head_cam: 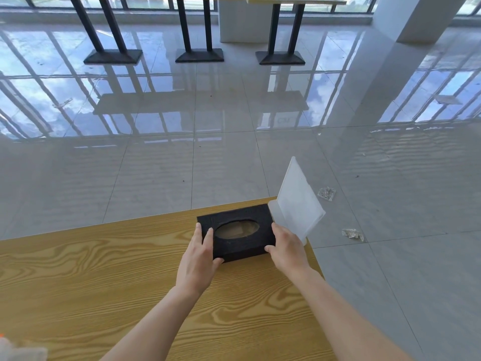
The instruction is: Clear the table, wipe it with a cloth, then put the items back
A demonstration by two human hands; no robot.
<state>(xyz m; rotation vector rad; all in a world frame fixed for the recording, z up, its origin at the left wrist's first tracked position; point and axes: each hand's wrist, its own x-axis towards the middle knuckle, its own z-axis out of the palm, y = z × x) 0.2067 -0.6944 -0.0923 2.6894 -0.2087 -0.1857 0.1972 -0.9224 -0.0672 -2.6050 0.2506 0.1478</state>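
Wood-grain worktop (104, 282) is being used; a black tissue box (231, 213) is being kept near its far right corner. It is being pinched at both short ends, the left hand (197, 261) with fingers (208, 237) over the top and thumb on the near side, the right hand (287, 250) curled round the other end. It is being judged light and stiff. Just beyond, a clear sign stand (299, 201) is being crowded and looks easily tipped.

A canteen or café hall: glossy floor tiles (156, 165), black pedestal table legs (186, 24) along the windows (148, 1) at the top, a wood-grain table (104, 282) at the bottom.
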